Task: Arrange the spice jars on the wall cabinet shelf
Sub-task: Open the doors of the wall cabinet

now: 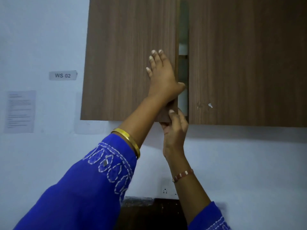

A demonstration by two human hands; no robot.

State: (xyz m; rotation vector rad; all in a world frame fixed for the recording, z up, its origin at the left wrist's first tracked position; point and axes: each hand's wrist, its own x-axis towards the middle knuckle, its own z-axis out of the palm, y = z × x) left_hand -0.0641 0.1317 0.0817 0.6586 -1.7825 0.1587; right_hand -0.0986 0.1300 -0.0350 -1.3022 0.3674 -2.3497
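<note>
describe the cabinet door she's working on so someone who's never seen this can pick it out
Start at the brown wood-grain wall cabinet across the top of the view. It has two doors; take the left cabinet door, next to the "WS 02" label. Unlike the shut right door, it stands slightly ajar, with the left hand flat on its face and the right hand pinching its bottom corner.
</note>
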